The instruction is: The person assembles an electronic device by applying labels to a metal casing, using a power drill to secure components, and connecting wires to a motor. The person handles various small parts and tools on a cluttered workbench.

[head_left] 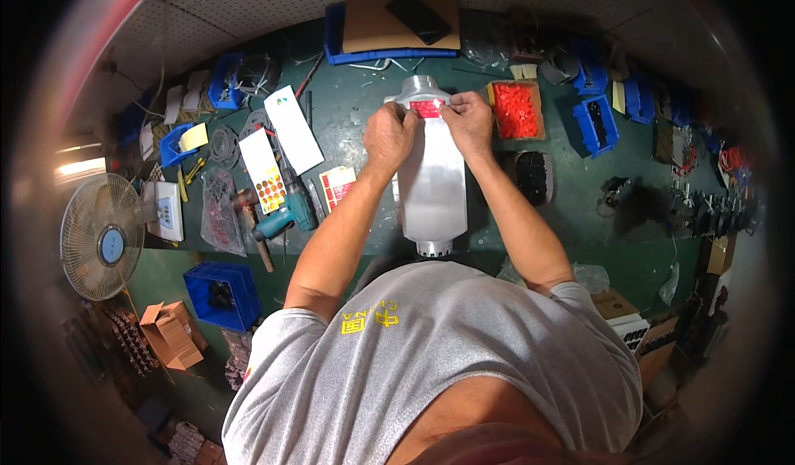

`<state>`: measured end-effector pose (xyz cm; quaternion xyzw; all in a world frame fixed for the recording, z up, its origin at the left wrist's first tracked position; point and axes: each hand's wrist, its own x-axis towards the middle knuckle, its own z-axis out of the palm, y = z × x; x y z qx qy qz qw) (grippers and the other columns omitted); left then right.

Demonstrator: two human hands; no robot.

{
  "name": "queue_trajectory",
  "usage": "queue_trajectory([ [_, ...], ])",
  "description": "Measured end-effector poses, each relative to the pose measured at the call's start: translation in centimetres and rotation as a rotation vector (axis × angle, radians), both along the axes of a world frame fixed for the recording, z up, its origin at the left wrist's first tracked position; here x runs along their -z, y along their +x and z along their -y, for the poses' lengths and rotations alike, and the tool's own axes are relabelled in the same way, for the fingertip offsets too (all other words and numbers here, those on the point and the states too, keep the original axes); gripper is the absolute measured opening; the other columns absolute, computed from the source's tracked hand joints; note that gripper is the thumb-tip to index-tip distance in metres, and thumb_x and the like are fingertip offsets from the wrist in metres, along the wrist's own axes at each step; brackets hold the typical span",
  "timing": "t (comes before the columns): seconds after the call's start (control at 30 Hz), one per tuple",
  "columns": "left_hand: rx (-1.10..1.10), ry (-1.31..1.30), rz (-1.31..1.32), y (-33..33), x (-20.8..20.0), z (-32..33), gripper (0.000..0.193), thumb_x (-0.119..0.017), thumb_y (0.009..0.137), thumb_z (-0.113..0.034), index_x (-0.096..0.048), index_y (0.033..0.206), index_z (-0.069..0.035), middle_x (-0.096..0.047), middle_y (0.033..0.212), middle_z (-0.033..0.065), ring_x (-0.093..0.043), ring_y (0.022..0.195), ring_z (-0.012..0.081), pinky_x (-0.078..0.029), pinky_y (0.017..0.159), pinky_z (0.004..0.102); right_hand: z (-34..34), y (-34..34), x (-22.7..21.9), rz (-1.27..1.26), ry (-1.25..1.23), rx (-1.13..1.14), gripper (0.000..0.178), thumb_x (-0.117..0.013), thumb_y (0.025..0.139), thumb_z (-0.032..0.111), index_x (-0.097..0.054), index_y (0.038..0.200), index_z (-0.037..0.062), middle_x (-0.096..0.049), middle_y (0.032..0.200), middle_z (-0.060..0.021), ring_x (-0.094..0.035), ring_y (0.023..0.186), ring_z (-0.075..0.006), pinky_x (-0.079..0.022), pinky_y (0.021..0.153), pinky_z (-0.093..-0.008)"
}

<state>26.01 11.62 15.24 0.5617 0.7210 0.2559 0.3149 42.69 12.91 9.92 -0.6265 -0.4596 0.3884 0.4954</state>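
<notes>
Both hands meet a small red label [428, 109] from opposite sides, the fingertips of the left hand [389, 136] pinched at its left end and those of the right hand [469, 124] at its right end. Pale printing crosses the label, which sits at the far end of a silvery metal housing [433, 185]; whether it is already stuck down, one cannot tell. The housing has a broad, smooth, brushed face and narrows at each end to a round collar, the nearer one notched along its rim. It lies lengthwise in front of the person, that notched collar close to the near edge of the green workbench [571, 181].

The forearms reach forward on either side of the housing and slant inward, wrists bent so the knuckles face up, thumbs toward each other.

Just beyond the right hand stand red parts [515, 110] in a carton, with black parts [534, 177] nearer the person. Green bench surface separates these from a blue bin [598, 125] farther right. Leftward, sticker sheets [338, 185], a teal drill [290, 212] and a hammer [252, 229] crowd the left forearm. Along the back edge, a phone [418, 18] rests on cardboard.
</notes>
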Motion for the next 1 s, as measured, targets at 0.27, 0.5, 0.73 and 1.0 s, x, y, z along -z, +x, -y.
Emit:
queue_trajectory([
  [0.27,0.013,0.032,-0.002,-0.1,0.3,-0.2,0.032,-0.07,0.085,-0.031,-0.072,0.086,0.001,-0.072,0.082,0.0214,-0.071,0.08,0.0405,-0.055,0.075,0.0488,-0.3,-0.1,-0.2,0.055,0.017,0.014,0.023,-0.08,0.077,0.007,-0.067,0.092,-0.0044,-0.073,0.081,-0.0126,-0.07,0.073,-0.0173,-0.056,0.07,-0.0313],
  [0.5,0.001,-0.016,-0.013,0.0,0.0,-0.2,0.034,-0.072,0.085,-0.033,-0.073,0.087,0.001,-0.073,0.082,0.0207,-0.072,0.079,0.0378,-0.055,0.074,0.0464,-0.2,-0.2,-0.2,0.079,-0.01,0.016,0.024,-0.081,0.076,0.007,-0.067,0.093,-0.0044,-0.074,0.081,-0.0136,-0.071,0.073,-0.0187,-0.057,0.07,-0.0318],
  [0.73,-0.002,-0.009,-0.011,0.1,-0.5,-0.2,0.033,-0.071,0.084,-0.032,-0.072,0.086,0.001,-0.073,0.082,0.0212,-0.071,0.081,0.0397,-0.055,0.075,0.0485,-0.2,-0.1,-0.4,0.087,-0.017,0.012,0.024,-0.081,0.077,0.007,-0.067,0.093,-0.0045,-0.074,0.081,-0.0137,-0.072,0.074,-0.0192,-0.057,0.07,-0.0318],
  [1.0,-0.014,0.022,0.008,0.0,0.5,-0.3,0.032,-0.074,0.081,-0.03,-0.072,0.084,0.002,-0.072,0.079,0.0208,-0.071,0.076,0.0374,-0.055,0.072,0.0457,0.1,-0.7,-2.4,0.218,-0.022,0.013,0.025,-0.08,0.076,0.008,-0.066,0.093,-0.0023,-0.074,0.081,-0.0137,-0.073,0.075,-0.0224,-0.058,0.071,-0.0344],
])
